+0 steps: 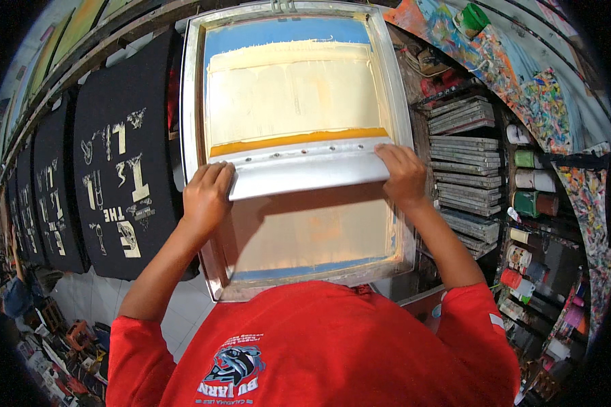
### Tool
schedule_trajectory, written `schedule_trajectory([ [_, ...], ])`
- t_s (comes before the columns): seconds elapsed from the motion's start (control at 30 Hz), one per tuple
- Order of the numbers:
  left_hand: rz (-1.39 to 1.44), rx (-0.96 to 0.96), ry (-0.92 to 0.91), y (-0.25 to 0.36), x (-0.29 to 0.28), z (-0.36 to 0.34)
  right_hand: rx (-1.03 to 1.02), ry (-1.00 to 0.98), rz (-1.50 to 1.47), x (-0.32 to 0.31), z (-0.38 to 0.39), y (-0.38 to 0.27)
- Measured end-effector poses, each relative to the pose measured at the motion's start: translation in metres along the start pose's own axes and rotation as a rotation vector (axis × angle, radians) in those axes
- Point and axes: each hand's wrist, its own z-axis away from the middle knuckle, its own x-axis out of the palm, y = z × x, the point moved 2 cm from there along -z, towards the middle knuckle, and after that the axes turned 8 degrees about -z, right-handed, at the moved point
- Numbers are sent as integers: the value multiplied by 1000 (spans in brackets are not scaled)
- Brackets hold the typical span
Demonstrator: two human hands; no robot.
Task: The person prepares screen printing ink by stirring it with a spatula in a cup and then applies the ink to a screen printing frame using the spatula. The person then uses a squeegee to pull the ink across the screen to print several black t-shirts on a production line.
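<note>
Hands left [207, 197], right [404, 175]: grip clamped on squeegee [305, 171] ends, over screen frame [191, 102].

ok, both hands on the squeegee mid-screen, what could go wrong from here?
1. The orange ink line sits along the squeegee blade; uneven pressure between the left hand and right hand could leave a patchy or streaked print.
2. Both hands grip only the squeegee's ends, and nothing visibly holds the screen frame; a shift may blur the print.
3. The printed black shirt lies close beside the frame; stray ink could mark it.
</note>
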Motion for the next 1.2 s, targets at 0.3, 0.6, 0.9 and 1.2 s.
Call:
schedule_trajectory([
  [0.3,-96,-28,32,-48,15,-113,-21,65,7,34,-99,59],
  [0.6,142,97,-97,-96,-34,-228,76,-321,27,-1,-229,98],
  [0.9,99,-43,-67,-29,-107,-128,93,-170,19,-91,-127,19],
  [1.2,183,-51,-163,70,-119,94,82,-148,-87,-108,92,-81],
])
